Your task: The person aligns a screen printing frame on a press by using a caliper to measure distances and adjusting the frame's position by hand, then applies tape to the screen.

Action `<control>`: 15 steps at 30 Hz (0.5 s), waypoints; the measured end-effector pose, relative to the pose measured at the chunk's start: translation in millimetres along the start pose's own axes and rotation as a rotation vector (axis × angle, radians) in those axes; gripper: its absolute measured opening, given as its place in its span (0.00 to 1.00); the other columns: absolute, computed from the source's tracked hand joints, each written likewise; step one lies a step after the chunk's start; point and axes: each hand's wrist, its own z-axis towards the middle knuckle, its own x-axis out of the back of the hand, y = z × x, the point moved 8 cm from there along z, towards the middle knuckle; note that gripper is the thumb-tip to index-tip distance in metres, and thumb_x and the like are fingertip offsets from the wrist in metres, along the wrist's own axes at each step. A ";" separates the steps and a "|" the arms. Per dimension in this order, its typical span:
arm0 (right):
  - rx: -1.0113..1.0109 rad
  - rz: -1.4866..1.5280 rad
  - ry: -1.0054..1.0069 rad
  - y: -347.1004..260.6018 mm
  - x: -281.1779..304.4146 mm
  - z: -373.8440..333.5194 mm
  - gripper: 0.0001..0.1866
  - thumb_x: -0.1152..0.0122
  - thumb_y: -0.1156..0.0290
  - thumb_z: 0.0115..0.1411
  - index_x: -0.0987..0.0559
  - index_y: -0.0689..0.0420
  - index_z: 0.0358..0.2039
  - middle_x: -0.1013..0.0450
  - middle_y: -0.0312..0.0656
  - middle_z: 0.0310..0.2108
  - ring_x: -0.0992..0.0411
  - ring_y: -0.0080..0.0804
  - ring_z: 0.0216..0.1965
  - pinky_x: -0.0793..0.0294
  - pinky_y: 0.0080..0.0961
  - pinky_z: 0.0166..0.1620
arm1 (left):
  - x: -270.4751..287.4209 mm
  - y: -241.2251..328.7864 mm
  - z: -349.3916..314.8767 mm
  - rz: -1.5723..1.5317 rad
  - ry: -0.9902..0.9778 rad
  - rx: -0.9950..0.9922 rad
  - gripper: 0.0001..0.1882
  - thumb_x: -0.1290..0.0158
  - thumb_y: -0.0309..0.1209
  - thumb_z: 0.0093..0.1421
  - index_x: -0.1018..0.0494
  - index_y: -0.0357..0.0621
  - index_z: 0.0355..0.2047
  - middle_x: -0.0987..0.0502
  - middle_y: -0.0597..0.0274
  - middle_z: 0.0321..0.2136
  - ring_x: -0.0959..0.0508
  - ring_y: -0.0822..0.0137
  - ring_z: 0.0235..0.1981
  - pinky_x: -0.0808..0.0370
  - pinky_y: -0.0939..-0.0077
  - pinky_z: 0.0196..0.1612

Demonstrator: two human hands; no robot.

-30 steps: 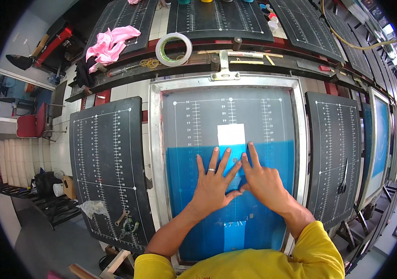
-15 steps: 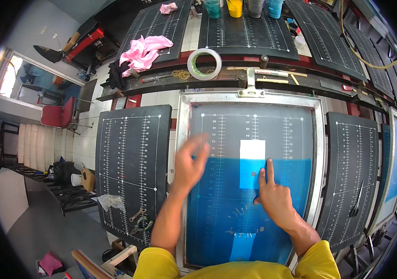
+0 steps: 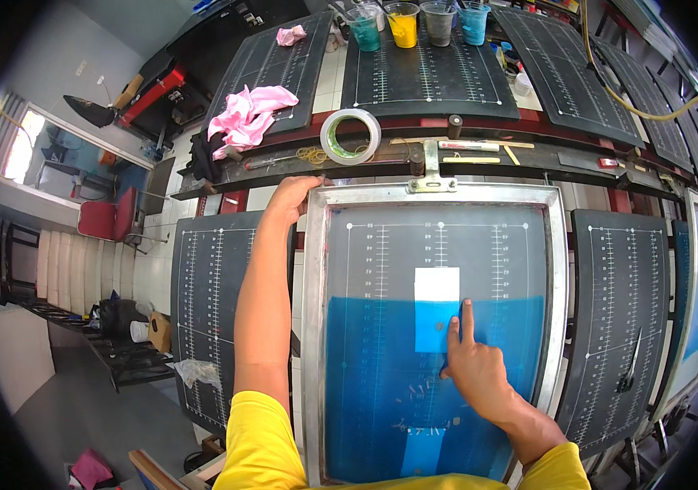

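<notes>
A metal-framed printing screen (image 3: 559,269) with clear mesh above and a blue coating below lies in front of me. My left hand (image 3: 290,200) is at its far left corner, fingers curled round the frame edge and partly hidden. My right hand (image 3: 478,363) rests on the blue mesh, index and middle fingers stretched out, the others bent, holding nothing. Those fingertips are beside the right edge of a pale rectangular piece (image 3: 436,284), whose lower part shows light blue through the coating. Another light-blue strip (image 3: 422,452) shows near the bottom of the screen.
A metal hinge clamp (image 3: 432,175) joins the screen to a dark rail. On the rail stands a tape roll (image 3: 328,147), with a marker (image 3: 467,146) nearby. Beyond are cups of colour, including a yellow one (image 3: 403,28), and pink cloth (image 3: 247,114). Dark ruled boards (image 3: 610,286) flank the screen.
My left hand has moved from above the mesh to the far left corner of the frame. My right hand keeps its place beside the pale piece. The view has shifted slightly.
</notes>
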 end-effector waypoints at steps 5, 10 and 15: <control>0.006 -0.004 0.021 -0.4 1.8 -1.3 0.46 0.24 0.51 0.42 0.29 0.66 0.57 0.44 0.70 0.64 0.28 0.22 0.15 0.28 0.19 0.18 | 2.2 -4.7 4.9 -0.077 -0.030 0.017 0.11 0.42 0.32 0.61 0.19 0.37 0.38 0.17 0.59 0.34 0.19 0.72 0.29 0.20 0.79 0.31; -0.008 0.012 0.000 -0.3 -0.7 -0.1 0.50 0.24 0.46 0.39 0.30 0.66 0.57 0.45 0.69 0.64 0.26 0.24 0.17 0.28 0.19 0.19 | 7.5 -8.6 8.4 -0.021 0.006 0.005 0.10 0.40 0.31 0.59 0.19 0.38 0.37 0.17 0.61 0.32 0.20 0.72 0.27 0.23 0.79 0.29; -0.004 0.026 0.007 0.9 -1.6 -0.7 0.47 0.24 0.50 0.40 0.29 0.65 0.57 0.45 0.70 0.64 0.27 0.23 0.16 0.28 0.19 0.18 | 7.3 -0.7 9.3 0.094 0.006 -0.030 0.13 0.40 0.31 0.59 0.21 0.33 0.39 0.18 0.56 0.31 0.19 0.67 0.26 0.19 0.71 0.29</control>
